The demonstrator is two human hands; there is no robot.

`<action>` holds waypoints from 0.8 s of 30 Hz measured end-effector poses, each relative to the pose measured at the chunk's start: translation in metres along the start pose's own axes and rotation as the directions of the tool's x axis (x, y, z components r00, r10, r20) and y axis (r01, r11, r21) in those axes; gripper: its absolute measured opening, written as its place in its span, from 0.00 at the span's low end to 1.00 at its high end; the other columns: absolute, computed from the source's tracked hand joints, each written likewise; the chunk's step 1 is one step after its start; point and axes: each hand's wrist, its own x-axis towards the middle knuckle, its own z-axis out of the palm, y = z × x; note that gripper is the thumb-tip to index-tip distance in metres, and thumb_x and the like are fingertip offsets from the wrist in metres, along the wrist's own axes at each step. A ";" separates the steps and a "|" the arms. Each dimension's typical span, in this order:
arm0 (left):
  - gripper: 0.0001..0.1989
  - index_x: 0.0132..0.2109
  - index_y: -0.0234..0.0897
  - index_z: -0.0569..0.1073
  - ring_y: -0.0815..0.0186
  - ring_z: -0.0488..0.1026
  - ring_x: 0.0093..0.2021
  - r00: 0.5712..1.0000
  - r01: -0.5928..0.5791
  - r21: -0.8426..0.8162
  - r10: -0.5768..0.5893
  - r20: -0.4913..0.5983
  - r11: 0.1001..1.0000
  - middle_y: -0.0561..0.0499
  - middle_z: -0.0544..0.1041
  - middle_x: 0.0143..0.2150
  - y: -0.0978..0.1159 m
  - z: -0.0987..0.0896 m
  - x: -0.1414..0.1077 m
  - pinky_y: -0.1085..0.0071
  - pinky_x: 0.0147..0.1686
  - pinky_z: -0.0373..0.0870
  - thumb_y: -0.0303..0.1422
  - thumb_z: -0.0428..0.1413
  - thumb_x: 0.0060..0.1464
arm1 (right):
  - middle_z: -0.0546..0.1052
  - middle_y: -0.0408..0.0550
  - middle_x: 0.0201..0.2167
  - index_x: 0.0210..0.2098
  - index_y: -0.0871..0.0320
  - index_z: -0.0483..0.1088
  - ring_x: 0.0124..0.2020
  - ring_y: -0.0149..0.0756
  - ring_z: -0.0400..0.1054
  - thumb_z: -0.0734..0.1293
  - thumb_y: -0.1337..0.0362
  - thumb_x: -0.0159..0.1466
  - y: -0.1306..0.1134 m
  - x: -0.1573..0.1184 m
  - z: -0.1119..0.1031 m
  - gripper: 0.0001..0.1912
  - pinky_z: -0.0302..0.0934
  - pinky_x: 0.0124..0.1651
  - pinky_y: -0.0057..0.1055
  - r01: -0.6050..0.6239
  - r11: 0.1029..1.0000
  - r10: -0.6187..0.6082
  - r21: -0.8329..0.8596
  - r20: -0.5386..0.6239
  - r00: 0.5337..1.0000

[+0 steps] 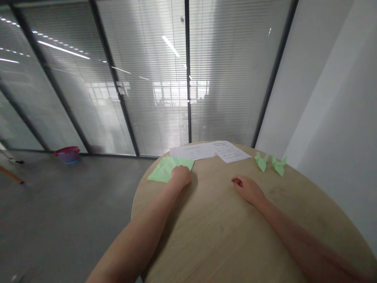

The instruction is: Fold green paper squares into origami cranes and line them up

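Note:
On the left part of the round wooden table (218, 220) lies light green paper (160, 169), flat and slightly creased. My left hand (181, 175) rests over its right side, fingers curled down; whether they grip the paper is hidden. My right hand (247, 188) lies on the bare wood right of centre, its fingers curled into a loose fist with nothing visible in them. Beyond it, near the table's right back edge, stand two folded green paper figures, one (261, 162) to the left of the other (279, 166).
Printed white sheets (232, 152) overlap along the table's back edge, beyond both hands. A pink and blue basket (69, 156) stands on the floor at the left. Behind the table is a glass partition with blinds, and a white wall rises at the right.

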 end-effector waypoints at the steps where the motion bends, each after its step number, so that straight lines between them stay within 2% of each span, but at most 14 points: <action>1: 0.20 0.52 0.28 0.81 0.45 0.78 0.54 1.000 0.000 0.005 0.000 -0.001 1.000 0.27 0.79 0.53 0.001 -0.001 -0.001 0.59 0.49 0.75 0.32 0.51 0.60 | 0.82 0.49 0.37 0.42 0.54 0.77 0.38 0.39 0.75 0.65 0.67 0.64 0.002 -0.001 -0.001 0.11 0.60 0.40 0.31 -0.006 0.999 0.005 0.044 0.007 1.000; 4: 0.20 0.52 0.28 0.80 0.45 0.78 0.54 1.000 0.000 0.020 0.000 0.004 1.000 0.27 0.79 0.53 0.002 -0.003 -0.002 0.59 0.48 0.75 0.32 0.51 0.61 | 0.83 0.48 0.39 0.42 0.53 0.78 0.38 0.39 0.76 0.65 0.67 0.65 0.006 -0.004 -0.005 0.11 0.62 0.42 0.31 -0.020 0.992 0.014 0.126 0.041 0.999; 9: 0.19 0.51 0.27 0.80 0.45 0.76 0.55 0.999 0.029 0.051 -0.027 -0.044 0.998 0.27 0.78 0.53 0.001 -0.004 -0.001 0.60 0.49 0.74 0.29 0.50 0.61 | 0.83 0.47 0.39 0.42 0.53 0.79 0.38 0.38 0.75 0.65 0.67 0.65 -0.004 -0.006 -0.009 0.10 0.62 0.41 0.30 -0.018 0.994 0.007 0.112 0.093 0.996; 13: 0.19 0.50 0.28 0.79 0.48 0.75 0.54 0.989 -0.041 0.044 0.047 -0.137 0.998 0.30 0.78 0.51 0.002 -0.002 0.001 0.60 0.47 0.73 0.29 0.47 0.63 | 0.83 0.47 0.39 0.43 0.54 0.79 0.38 0.36 0.74 0.66 0.67 0.66 -0.013 -0.004 -0.011 0.11 0.61 0.42 0.29 -0.027 0.996 0.018 0.085 0.106 0.994; 16: 0.18 0.49 0.30 0.79 0.48 0.73 0.55 0.969 -0.138 0.055 0.146 -0.197 0.989 0.32 0.77 0.51 0.011 0.004 0.004 0.59 0.48 0.73 0.34 0.48 0.64 | 0.83 0.48 0.40 0.44 0.54 0.80 0.38 0.35 0.74 0.66 0.66 0.66 -0.017 -0.003 -0.012 0.11 0.59 0.40 0.28 -0.056 0.996 0.048 0.062 0.119 0.992; 19: 0.16 0.46 0.32 0.79 0.52 0.74 0.52 0.930 -0.301 0.036 0.302 -0.210 0.953 0.35 0.78 0.48 0.026 0.012 0.003 0.61 0.49 0.71 0.34 0.48 0.65 | 0.83 0.47 0.41 0.44 0.54 0.80 0.39 0.35 0.74 0.65 0.66 0.66 -0.021 -0.004 -0.013 0.12 0.59 0.40 0.28 -0.046 0.997 0.039 0.066 0.114 0.993; 22: 0.13 0.43 0.35 0.78 0.57 0.76 0.46 0.856 -0.492 -0.030 0.476 -0.203 0.870 0.40 0.79 0.45 0.036 0.019 0.001 0.64 0.48 0.70 0.32 0.48 0.65 | 0.83 0.46 0.41 0.45 0.53 0.80 0.39 0.35 0.75 0.65 0.66 0.66 -0.024 -0.005 -0.016 0.12 0.60 0.41 0.28 -0.052 0.997 0.044 0.062 0.118 0.992; 24: 0.12 0.41 0.37 0.77 0.58 0.77 0.45 0.804 -0.577 -0.061 0.554 -0.214 0.814 0.42 0.79 0.44 0.037 0.022 -0.001 0.65 0.46 0.69 0.31 0.48 0.65 | 0.83 0.46 0.42 0.45 0.52 0.80 0.40 0.36 0.75 0.64 0.66 0.66 -0.026 -0.005 -0.018 0.12 0.61 0.42 0.29 -0.052 0.997 0.046 0.052 0.121 0.992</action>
